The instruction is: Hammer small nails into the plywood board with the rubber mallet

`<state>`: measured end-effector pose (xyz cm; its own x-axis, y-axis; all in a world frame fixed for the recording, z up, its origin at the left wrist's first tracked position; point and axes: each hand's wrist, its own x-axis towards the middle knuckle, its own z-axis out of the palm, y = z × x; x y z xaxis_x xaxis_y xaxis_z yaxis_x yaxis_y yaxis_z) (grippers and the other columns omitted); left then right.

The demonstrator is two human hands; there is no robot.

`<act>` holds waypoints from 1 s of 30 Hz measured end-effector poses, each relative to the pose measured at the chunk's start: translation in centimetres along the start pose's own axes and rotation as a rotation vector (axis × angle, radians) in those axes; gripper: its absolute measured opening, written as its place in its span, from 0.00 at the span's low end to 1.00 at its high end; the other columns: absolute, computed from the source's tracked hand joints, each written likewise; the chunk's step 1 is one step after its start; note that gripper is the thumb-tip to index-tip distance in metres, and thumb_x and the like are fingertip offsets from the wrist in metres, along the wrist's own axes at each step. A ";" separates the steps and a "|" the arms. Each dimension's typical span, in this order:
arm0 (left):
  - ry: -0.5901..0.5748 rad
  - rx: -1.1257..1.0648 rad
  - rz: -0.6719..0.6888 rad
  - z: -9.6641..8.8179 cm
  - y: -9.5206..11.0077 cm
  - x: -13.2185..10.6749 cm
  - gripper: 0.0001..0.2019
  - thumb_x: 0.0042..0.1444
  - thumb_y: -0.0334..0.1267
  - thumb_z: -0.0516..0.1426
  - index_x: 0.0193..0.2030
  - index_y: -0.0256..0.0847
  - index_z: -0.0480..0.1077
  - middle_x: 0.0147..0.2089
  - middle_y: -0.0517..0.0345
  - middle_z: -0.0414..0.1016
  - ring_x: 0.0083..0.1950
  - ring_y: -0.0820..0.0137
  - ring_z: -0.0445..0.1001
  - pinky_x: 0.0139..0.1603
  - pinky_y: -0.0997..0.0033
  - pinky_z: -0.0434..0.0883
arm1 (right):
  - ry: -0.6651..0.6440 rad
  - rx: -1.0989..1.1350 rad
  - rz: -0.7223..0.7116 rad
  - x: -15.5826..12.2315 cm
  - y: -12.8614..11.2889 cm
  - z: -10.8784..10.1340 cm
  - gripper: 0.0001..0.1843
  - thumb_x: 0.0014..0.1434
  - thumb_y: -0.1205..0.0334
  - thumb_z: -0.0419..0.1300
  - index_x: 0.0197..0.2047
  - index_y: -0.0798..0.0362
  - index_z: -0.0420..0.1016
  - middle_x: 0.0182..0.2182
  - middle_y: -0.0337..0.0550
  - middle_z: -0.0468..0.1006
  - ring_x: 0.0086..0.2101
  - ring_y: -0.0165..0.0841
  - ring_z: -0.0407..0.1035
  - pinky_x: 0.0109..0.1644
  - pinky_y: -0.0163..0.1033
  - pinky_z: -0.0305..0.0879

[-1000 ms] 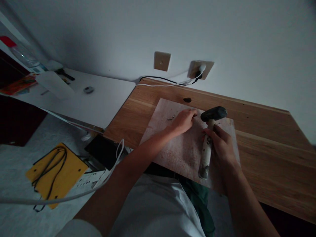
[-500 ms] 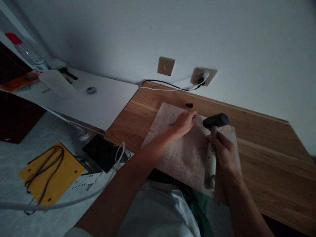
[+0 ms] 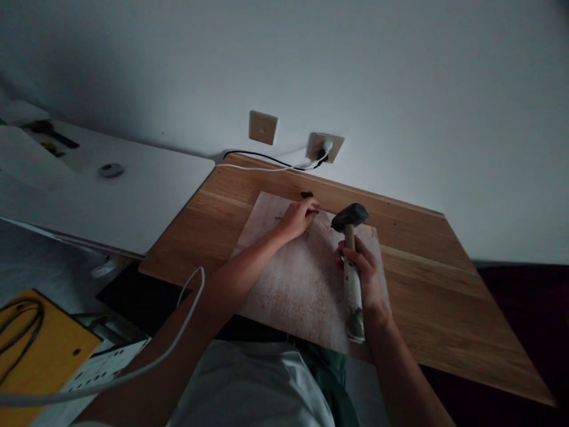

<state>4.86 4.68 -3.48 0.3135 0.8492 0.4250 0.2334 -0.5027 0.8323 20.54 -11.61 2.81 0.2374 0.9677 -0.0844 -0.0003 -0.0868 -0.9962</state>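
Taking the middle of the pale board [image 3: 293,290] as the clock's centre, the right hand [image 3: 362,264] was at three o'clock, its fingers wrapped firmly round the handle of the hammer [image 3: 354,296] a little below the head. The hammer itself lay at three o'clock too, its dark head toward one and its butt toward five. The left hand [image 3: 297,219] was at twelve, near the board's far edge, fingers curled inward; I could not tell how nearly the tips met, nor whether they had hold of anything. Small dark bits [image 3: 279,217] lay on the board at eleven, just beside that hand. Under the board was the wooden tabletop [image 3: 435,296]; the wall socket [image 3: 338,148] stood at twelve, and a white table [image 3: 151,201] at ten.
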 end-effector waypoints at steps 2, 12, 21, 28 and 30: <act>-0.032 -0.005 0.037 -0.1 0.1 -0.2 0.16 0.60 0.17 0.59 0.49 0.39 0.75 0.46 0.52 0.87 0.51 0.66 0.86 0.57 0.66 0.78 | 0.010 0.035 0.008 0.1 0.0 -0.1 0.15 0.51 0.50 0.68 0.40 0.47 0.76 0.27 0.36 0.73 0.24 0.32 0.64 0.26 0.38 0.57; -0.152 0.048 0.158 0.0 0.5 -0.7 0.16 0.63 0.21 0.57 0.53 0.41 0.76 0.48 0.53 0.86 0.51 0.66 0.85 0.56 0.66 0.77 | -0.003 0.067 0.011 0.3 -0.2 -0.6 0.14 0.51 0.50 0.67 0.39 0.47 0.76 0.27 0.36 0.73 0.24 0.32 0.64 0.26 0.38 0.59; -0.251 0.159 0.154 -0.4 1.4 -1.0 0.20 0.59 0.20 0.53 0.54 0.41 0.76 0.52 0.52 0.84 0.54 0.64 0.82 0.59 0.63 0.76 | -0.024 0.084 0.020 0.3 -0.1 -0.4 0.14 0.52 0.50 0.67 0.39 0.48 0.77 0.27 0.36 0.72 0.24 0.31 0.63 0.25 0.37 0.57; -0.249 0.212 0.114 -0.6 2.0 -1.0 0.19 0.59 0.22 0.56 0.55 0.39 0.75 0.53 0.50 0.81 0.53 0.64 0.80 0.58 0.65 0.75 | -0.039 0.081 -0.008 0.1 -0.5 0.0 0.15 0.52 0.51 0.67 0.41 0.48 0.77 0.32 0.38 0.74 0.26 0.32 0.65 0.27 0.38 0.59; -0.245 0.225 0.112 -0.6 2.1 -1.0 0.18 0.60 0.22 0.57 0.55 0.38 0.75 0.52 0.49 0.81 0.51 0.64 0.80 0.57 0.65 0.75 | -0.037 0.078 -0.018 -0.1 -0.5 0.1 0.16 0.53 0.51 0.67 0.44 0.47 0.78 0.35 0.39 0.76 0.27 0.32 0.66 0.27 0.38 0.61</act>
<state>4.49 2.85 -1.94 0.5538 0.7366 0.3882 0.3739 -0.6366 0.6745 20.38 -11.65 3.34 0.2023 0.9771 -0.0658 -0.0726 -0.0520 -0.9960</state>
